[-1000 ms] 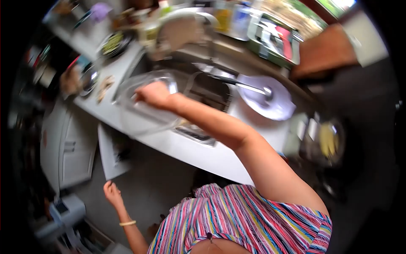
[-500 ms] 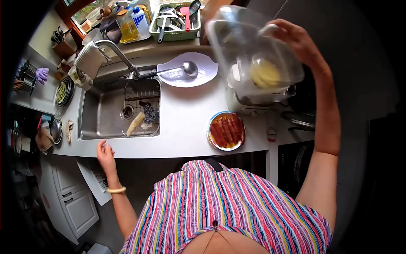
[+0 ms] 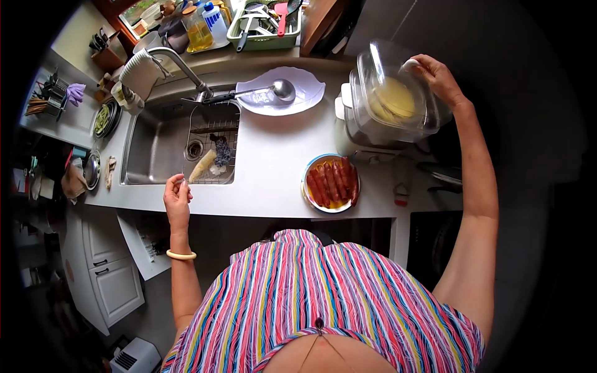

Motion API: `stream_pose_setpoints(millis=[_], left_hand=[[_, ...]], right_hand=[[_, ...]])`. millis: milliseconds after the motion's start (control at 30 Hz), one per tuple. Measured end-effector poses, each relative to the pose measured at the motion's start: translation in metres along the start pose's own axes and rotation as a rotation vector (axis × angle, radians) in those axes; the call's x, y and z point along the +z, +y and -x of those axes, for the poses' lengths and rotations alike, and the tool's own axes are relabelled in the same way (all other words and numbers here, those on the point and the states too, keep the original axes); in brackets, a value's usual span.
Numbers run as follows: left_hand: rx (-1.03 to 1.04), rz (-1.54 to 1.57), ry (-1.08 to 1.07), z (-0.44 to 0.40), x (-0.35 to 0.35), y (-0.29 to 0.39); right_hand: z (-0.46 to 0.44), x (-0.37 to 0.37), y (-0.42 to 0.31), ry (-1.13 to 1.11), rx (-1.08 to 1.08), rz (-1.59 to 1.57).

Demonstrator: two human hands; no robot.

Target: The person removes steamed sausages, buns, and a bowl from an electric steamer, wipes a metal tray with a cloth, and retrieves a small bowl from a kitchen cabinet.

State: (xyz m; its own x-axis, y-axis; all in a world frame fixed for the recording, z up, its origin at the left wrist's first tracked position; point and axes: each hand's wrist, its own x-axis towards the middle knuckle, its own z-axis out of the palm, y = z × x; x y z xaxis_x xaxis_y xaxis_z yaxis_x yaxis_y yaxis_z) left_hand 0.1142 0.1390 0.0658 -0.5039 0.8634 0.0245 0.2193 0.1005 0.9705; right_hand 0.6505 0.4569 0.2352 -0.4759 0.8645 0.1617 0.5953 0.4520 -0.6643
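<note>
My right hand (image 3: pixel 439 78) grips the white knob of a clear plastic lid (image 3: pixel 378 59), which sits tilted over or on a steamer (image 3: pixel 367 146) at the right. Yellow food (image 3: pixel 393 101) shows through the clear plastic. My left hand (image 3: pixel 178 189) is raised at the sink's front edge with thumb and fingers pinched together; whatever is between them is too small to name. A plate of red-brown sausages (image 3: pixel 331 184) lies on the counter, left of and nearer to me than the steamer.
A sink (image 3: pixel 155 149) holds a wire rack with a scrubber and a pale, long piece. Behind the counter's middle, a ladle (image 3: pixel 283 91) rests on a pale leaf-shaped dish (image 3: pixel 308 102). A green utensil basket (image 3: pixel 267 41) stands at the back. An open drawer (image 3: pixel 140 245) juts out lower left.
My right hand has brought the lid from over the sink to the steamer and lowered it there. My left hand has risen slightly toward the sink, its fingers now pinched.
</note>
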Motion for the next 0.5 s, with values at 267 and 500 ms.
stream_pose_setpoints(millis=[267, 500], left_hand=[[-0.083, -0.045, -0.128, 0.035, 0.028, -0.011], [-0.174, -0.193, -0.365, 0.059, 0.1, -0.034]], right_hand=[[0.002, -0.011, -0.007, -0.055, -0.095, 0.371], [0.108, 0.014, -0.065, 0.753, -0.3, -0.014]])
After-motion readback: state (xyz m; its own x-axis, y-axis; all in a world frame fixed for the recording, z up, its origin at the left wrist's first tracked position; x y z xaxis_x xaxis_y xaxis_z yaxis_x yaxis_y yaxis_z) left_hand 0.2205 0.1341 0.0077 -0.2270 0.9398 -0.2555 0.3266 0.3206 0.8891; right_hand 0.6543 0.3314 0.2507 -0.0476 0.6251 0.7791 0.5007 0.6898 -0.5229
